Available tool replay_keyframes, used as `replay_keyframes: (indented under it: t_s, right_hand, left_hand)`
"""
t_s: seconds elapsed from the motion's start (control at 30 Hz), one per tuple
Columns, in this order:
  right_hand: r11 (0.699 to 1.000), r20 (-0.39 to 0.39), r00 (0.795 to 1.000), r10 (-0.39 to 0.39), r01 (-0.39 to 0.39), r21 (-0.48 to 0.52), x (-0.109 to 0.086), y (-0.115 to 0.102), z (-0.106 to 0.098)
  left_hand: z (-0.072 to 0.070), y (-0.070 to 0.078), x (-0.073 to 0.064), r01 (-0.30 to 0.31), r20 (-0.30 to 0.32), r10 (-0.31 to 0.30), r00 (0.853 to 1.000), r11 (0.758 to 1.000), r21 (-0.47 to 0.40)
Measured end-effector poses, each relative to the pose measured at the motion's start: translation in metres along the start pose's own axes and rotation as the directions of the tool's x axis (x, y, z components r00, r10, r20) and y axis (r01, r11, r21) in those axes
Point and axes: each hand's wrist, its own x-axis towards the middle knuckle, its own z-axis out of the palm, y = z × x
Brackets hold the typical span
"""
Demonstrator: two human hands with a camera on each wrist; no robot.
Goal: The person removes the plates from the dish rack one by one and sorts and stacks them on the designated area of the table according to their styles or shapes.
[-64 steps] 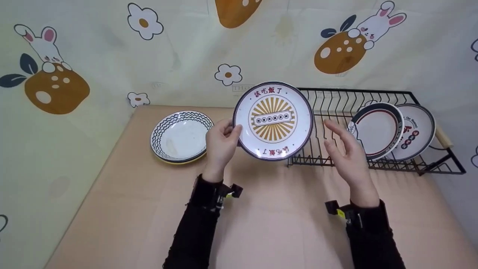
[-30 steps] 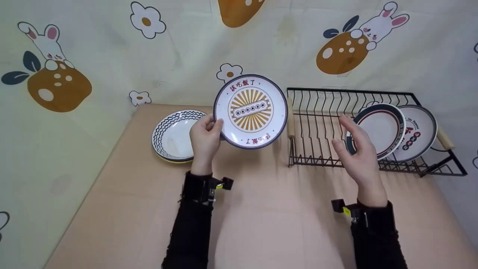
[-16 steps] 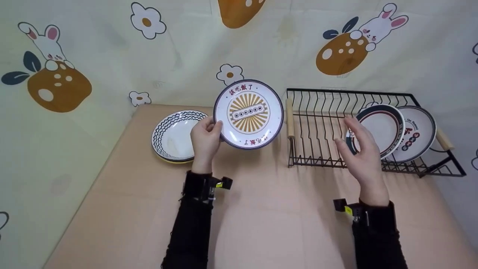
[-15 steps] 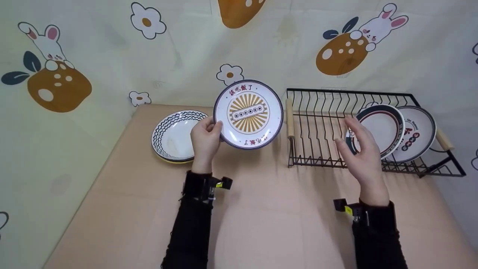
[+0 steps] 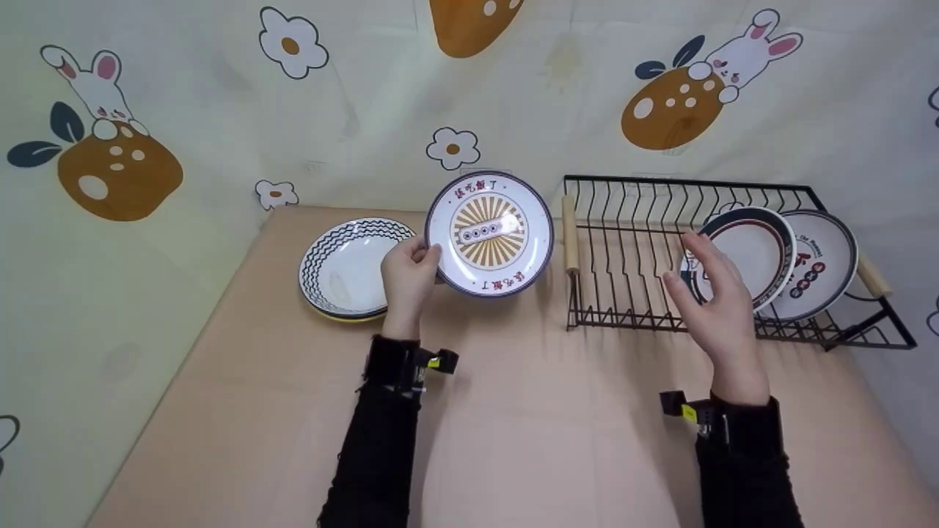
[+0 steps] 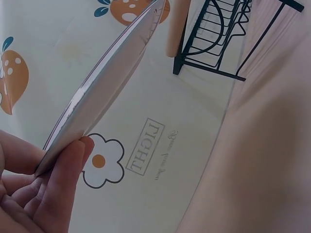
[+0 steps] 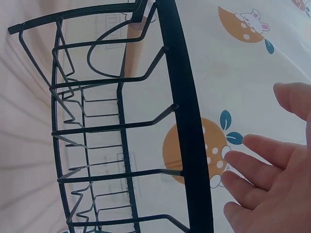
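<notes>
My left hand [image 5: 409, 282] pinches the left rim of a white plate [image 5: 490, 235] with a dark blue edge, yellow rays and red characters. Thumb and fingers grip its edge in the left wrist view, where the plate [image 6: 102, 77] appears nearly edge-on, raised off the table. My right hand [image 5: 719, 315] hovers in front of the black wire dish rack [image 5: 623, 293], fingers extended and holding nothing. Inside the rack, at its right, stand a dark-rimmed bowl [image 5: 748, 257] and a plate with red and black print [image 5: 818, 271]; the right hand partly covers the bowl.
At the left of the table [image 5: 506, 440] lies a white bowl with a black wavy border [image 5: 352, 264], a yellow edge showing under it. Wooden handles [image 5: 571, 235] sit at both rack ends. A patterned cloth [image 5: 367, 110] hangs behind the table.
My left hand has carried the plate leftward, away from the rack, then lowered it slightly and tilted it back. My right hand has drifted a little to the right, still holding nothing.
</notes>
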Motion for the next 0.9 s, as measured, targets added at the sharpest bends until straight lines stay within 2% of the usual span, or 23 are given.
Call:
replay_keyframes:
  t_s: [0.2, 0.57, 0.83, 0.9]
  right_hand:
    - [1.000, 0.015, 1.000, 0.024, -0.024, -0.015, -0.001, 0.003, 0.001]
    - [0.999, 0.041, 0.999, 0.008, -0.006, -0.052, -0.002, 0.009, -0.003]
    - [0.997, 0.048, 0.999, -0.006, 0.010, -0.083, -0.001, 0.014, -0.008]
    - [0.996, 0.051, 0.999, -0.018, 0.023, -0.089, -0.001, 0.016, -0.009]
  left_hand:
    - [0.004, -0.005, 0.001, 0.015, 0.030, -0.016, 0.999, 0.999, 0.028]
    - [0.014, -0.014, 0.001, 0.061, 0.083, -0.064, 0.995, 0.998, 0.034]
    - [0.022, -0.022, -0.001, 0.045, 0.098, -0.057, 0.994, 0.993, 0.113]
    - [0.022, -0.024, 0.000, 0.021, 0.099, -0.036, 0.994, 0.989, 0.150]
